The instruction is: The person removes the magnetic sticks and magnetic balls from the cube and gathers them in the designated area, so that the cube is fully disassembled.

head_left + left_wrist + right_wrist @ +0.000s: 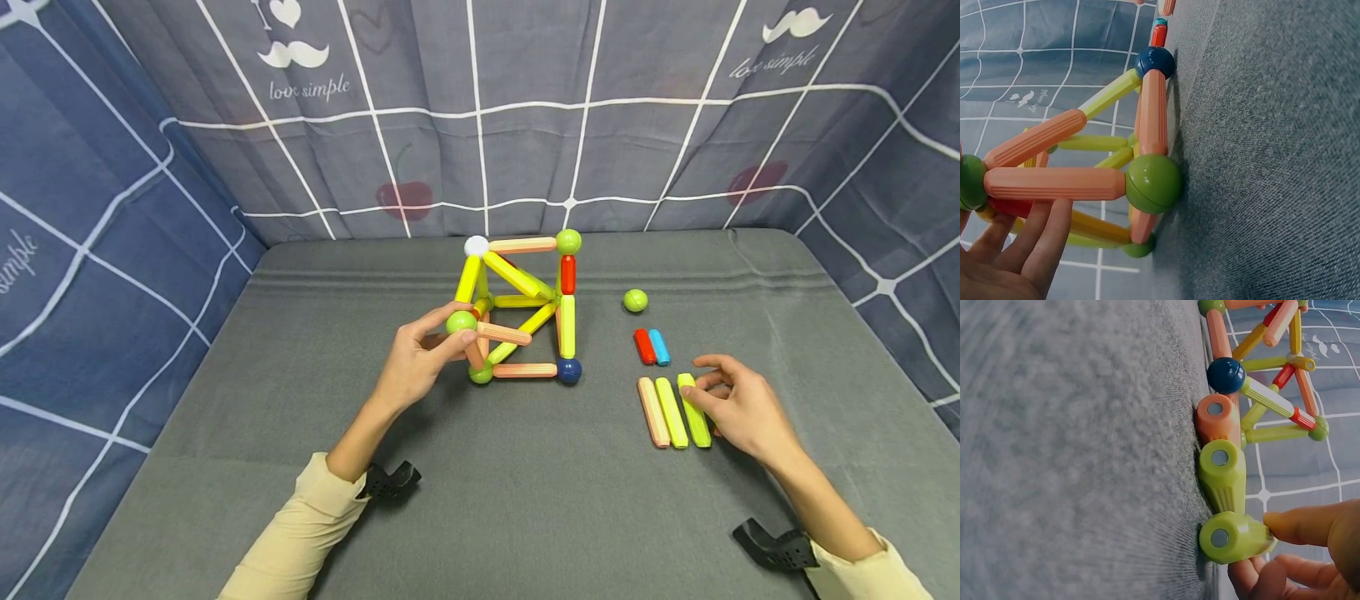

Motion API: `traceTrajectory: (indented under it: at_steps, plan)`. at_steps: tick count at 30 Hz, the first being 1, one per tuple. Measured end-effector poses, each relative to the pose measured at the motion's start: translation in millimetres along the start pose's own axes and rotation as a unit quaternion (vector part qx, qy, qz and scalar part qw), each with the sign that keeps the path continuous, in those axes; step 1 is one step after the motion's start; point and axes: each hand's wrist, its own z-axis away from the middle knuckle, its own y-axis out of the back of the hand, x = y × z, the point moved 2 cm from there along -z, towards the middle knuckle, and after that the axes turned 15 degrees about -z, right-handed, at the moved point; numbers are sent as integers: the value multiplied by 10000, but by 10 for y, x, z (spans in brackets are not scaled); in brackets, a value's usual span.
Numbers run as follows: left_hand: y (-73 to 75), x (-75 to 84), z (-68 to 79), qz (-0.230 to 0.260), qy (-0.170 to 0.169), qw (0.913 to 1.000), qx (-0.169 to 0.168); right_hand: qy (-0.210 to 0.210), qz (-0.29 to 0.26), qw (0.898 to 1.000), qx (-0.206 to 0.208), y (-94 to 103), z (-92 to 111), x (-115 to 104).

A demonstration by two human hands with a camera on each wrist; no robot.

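Observation:
A frame of magnetic sticks and balls (525, 371) stands in the middle of the table. At its near left upper corner my left hand (420, 354) pinches a green ball (461, 323) between thumb and fingers. From that ball a peach stick (504, 334) points right, its far end apart from the other balls in the head view. My right hand (742, 408) pinches the upper part of a yellow-green stick (1230, 539), which lies on the table. Beside it lie another yellow-green stick (672, 414) and a peach stick (653, 412).
Behind the sticks lie a short red stick (644, 347) and a short blue stick (660, 347), side by side. Farther back is a loose green ball (635, 301). A grey patterned curtain (525, 158) hangs behind the grey table (300, 333).

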Motion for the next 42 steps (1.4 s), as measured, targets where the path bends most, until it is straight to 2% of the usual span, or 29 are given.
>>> traceTrajectory:
  at_steps: [6, 12, 17, 28, 32, 36, 42]
  plan:
    - [-4, 2, 0, 79, 62, 9999, -11, -109, -73, 9999, -102, 3, -6, 22]
    - [-5, 13, 0, 178, 95, 9998, -36, -14, -209, 9996, -211, 6, 12, 37]
    - [-1, 8, 0, 58, 74, 9999, -45, 14, -216, 9993, -319, 7, 29, 34]
    - [-11, 4, -12, 40, -39, 10000, 11, 68, -188, 9994, -277, 11, 39, -3]
    - [-9, -1, -11, 27, -156, 9999, 26, 218, -250, 9991, -253, -11, 24, -91]
    - [-1, 5, -5, 18, -20, 10000, 24, 282, -470, 9980, -306, -83, -26, -250]
    - [0, -6, 4, 105, 97, 9999, 3, 352, -945, 9926, -681, -345, -138, -563]
